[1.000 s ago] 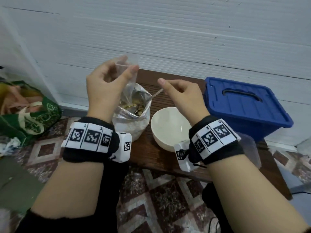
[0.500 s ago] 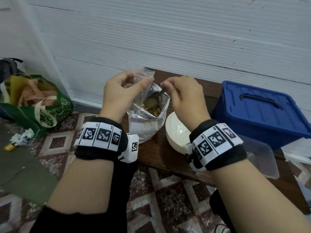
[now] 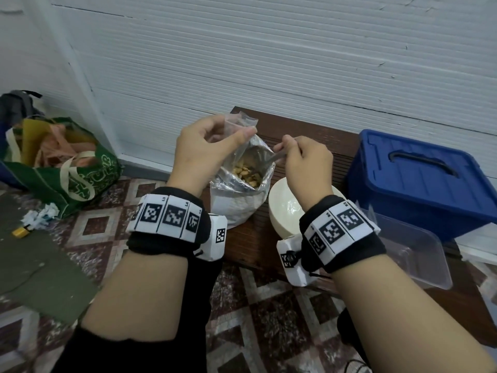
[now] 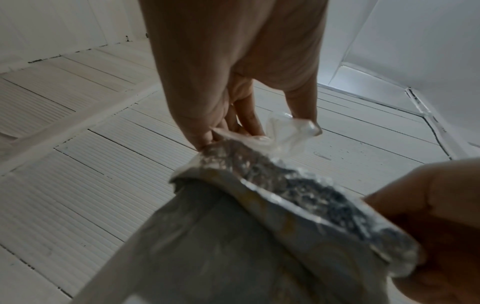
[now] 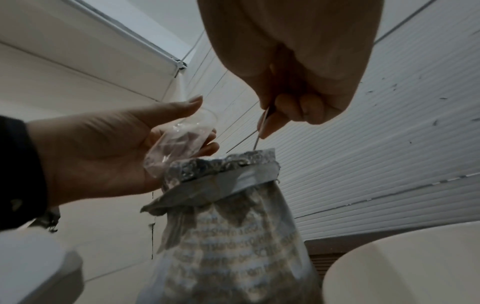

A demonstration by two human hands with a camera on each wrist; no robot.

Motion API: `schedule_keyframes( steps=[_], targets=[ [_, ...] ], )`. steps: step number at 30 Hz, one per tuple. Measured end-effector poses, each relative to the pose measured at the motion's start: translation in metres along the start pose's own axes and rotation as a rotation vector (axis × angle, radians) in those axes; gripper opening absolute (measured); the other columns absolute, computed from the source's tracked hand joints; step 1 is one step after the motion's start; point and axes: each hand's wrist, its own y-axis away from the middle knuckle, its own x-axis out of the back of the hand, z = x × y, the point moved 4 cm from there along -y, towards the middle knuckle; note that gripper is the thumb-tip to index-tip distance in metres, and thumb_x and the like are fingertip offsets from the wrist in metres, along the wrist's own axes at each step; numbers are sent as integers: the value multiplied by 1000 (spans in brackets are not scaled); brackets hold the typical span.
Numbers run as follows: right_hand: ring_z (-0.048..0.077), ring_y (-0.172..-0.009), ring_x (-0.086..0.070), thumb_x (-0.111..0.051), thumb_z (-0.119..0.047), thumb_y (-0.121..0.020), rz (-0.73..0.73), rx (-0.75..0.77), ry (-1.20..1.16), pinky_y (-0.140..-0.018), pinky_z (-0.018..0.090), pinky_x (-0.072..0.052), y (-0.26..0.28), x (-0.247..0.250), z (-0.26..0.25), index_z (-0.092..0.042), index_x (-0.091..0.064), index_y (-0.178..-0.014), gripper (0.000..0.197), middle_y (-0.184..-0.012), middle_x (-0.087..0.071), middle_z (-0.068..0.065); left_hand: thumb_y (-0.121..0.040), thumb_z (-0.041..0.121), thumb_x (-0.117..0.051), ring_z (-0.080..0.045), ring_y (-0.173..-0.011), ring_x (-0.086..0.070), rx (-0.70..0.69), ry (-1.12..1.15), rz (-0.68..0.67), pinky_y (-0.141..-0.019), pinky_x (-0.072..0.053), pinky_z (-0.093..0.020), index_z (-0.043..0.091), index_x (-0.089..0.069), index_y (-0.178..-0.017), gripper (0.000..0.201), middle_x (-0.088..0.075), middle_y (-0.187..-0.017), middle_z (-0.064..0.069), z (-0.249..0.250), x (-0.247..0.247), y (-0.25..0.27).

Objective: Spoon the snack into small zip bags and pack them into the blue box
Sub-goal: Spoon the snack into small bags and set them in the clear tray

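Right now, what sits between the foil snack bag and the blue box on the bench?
In the head view, the white bowl sits between the foil snack bag and the blue box, partly hidden under the right hand, which holds the spoon.

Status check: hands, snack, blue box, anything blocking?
Left hand pinches small zip bag open. Right hand grips spoon, dipped into foil snack bag. Blue box lidded, must open before packing.
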Motion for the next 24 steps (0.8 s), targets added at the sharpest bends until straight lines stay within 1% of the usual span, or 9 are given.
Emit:
schedule_keyframes(
  steps=[2, 5, 8, 10, 13, 16, 18, 20, 24],
  targets=[
    [15, -77, -62, -43, -21, -100, 32, -81, -34, -69, 14, -41, -2, 4, 5, -15, -66, -76, 34, -72, -66, 2, -62, 53, -77, -21, -97, -67, 2, 2, 2, -89, -56, -44, 30, -71, -93, 40, -74, -96, 1, 0, 1, 0],
    [13, -72, -62, -42, -22, -100, 95, -182, -108, -68, 20, -45, -4, 12, 10, -20, -63, -71, 35, -72, -66, 3, -64, 48, -78, -20, -97, -67, -19, -10, 32, -90, -56, -38, 33, -71, -90, 31, -74, -91, 7, 4, 8, 0],
    [7, -63, -58, -43, -23, -100, 147, -207, -126, -60, 17, -44, -10, 23, 10, -17, -66, -76, 34, -67, -64, -1, -69, 44, -80, -5, -87, -67, -62, -145, 40, -80, -55, -20, 34, -70, -91, 26, -72, -88, 13, 7, 20, -2],
    [6, -65, -57, -43, -23, -100, 172, -199, -126, -62, 16, -44, -15, 30, 8, -17, -68, -77, 34, -65, -63, -3, -70, 44, -79, 8, -81, -61, -88, -290, 15, -72, -48, -7, 33, -68, -101, 36, -67, -88, 19, 9, 27, -3],
    [7, -65, -58, -43, -23, -100, 199, -194, -127, -67, 19, -46, -22, 40, 3, -16, -68, -76, 36, -63, -62, -5, -66, 47, -81, 14, -84, -53, -103, -470, -17, -67, -37, 5, 28, -65, -116, 57, -62, -91, 21, 9, 34, -6],
    [6, -64, -59, -42, -21, -100, 228, -187, -150, -70, 21, -47, -28, 50, -4, -21, -63, -66, 39, -60, -61, -6, -61, 49, -83, 12, -84, -52, -84, -564, -55, -67, -36, -2, 28, -64, -106, 53, -60, -86, 21, 8, 33, -8],
    [2, -59, -55, -42, -23, -100, 242, -195, -148, -63, 17, -43, -32, 55, -8, -19, -65, -68, 40, -60, -60, -6, -60, 50, -83, 3, -89, -56, -69, -616, -110, -74, -37, -10, 32, -61, -100, 49, -61, -87, 20, 6, 29, -9],
    [0, -56, -54, -41, -24, -101, 248, -200, -145, -58, 13, -41, -36, 59, -10, -15, -68, -73, 39, -61, -60, -5, -60, 51, -82, -6, -95, -58, -64, -661, -156, -82, -43, -22, 32, -62, -100, 48, -63, -90, 17, 2, 24, -10],
    [4, -61, -56, -42, -24, -100, 237, -194, -142, -64, 17, -44, -41, 60, -12, -15, -68, -75, 37, -64, -61, -5, -58, 55, -82, -10, -97, -60, -41, -694, -180, -91, -49, -34, 29, -68, -103, 54, -66, -95, 11, -5, 21, -16]
  ],
)
